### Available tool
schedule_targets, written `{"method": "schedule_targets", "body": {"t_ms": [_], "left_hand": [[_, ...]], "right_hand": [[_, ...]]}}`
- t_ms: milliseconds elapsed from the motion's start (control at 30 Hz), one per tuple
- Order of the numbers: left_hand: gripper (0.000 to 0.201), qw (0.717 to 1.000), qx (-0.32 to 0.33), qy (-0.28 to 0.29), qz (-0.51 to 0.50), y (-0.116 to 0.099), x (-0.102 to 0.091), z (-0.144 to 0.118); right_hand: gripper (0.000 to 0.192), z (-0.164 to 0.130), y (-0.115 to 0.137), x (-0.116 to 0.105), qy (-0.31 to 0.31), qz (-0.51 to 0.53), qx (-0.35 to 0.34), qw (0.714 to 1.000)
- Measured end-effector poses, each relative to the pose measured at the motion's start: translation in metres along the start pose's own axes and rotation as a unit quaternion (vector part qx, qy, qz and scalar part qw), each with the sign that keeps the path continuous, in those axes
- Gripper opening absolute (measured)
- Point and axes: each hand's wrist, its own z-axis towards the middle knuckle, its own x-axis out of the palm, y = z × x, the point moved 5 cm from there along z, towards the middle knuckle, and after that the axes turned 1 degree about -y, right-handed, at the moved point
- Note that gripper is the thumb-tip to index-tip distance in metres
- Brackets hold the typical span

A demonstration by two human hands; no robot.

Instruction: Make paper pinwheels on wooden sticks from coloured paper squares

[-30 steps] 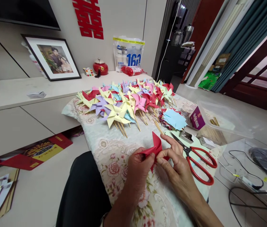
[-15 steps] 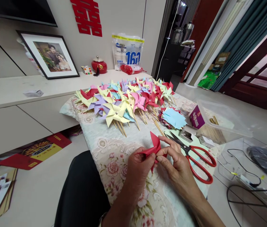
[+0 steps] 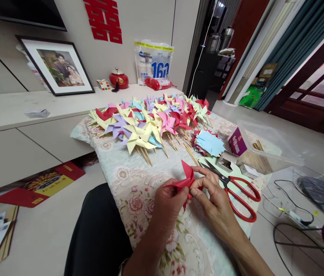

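A red paper pinwheel point(image 3: 188, 173) with folded blades is held between both hands above the flowered cloth. My left hand point(image 3: 168, 199) pinches its left side and centre with thumb and fingers. From the right, my right hand point(image 3: 212, 193) closes thumb and index finger at the pinwheel's middle; what may sit between those fingertips is hidden. Red-handled scissors point(image 3: 241, 195) lie beside the right hand, blades pointing toward the back left. Behind the hands are loose wooden sticks point(image 3: 191, 154) and a stack of cut paper sheets point(image 3: 210, 143), a blue one on top.
Many finished pinwheels point(image 3: 139, 137) on sticks cover the table's far part. To the right stand a small open box point(image 3: 225, 162), a white box point(image 3: 249, 171) and a clear plastic bin point(image 3: 279, 153). Cables point(image 3: 282, 230) lie on the floor.
The view has shifted very slightly. Both hands keep the same hold on the red pinwheel, with only tiny finger movement at its centre.
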Motion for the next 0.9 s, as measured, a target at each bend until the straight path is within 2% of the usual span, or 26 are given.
{"method": "schedule_targets", "body": {"t_ms": [233,500,900], "left_hand": [[0.006,1.0,0.01,-0.002,-0.003,0.0006,-0.0006,0.0013],[0.006,0.999,0.004,-0.037,0.014,-0.0006,-0.0021,0.002],[0.008,0.999,0.02,-0.03,0.03,-0.0057,-0.0012,0.0006]], "right_hand": [[0.021,-0.0001,-0.0051,0.0003,0.006,0.03,0.019,0.999],[0.023,0.0013,-0.0033,0.0033,0.005,0.03,0.018,0.999],[0.022,0.0,-0.0012,0.0044,-0.019,0.02,0.04,0.999]]}}
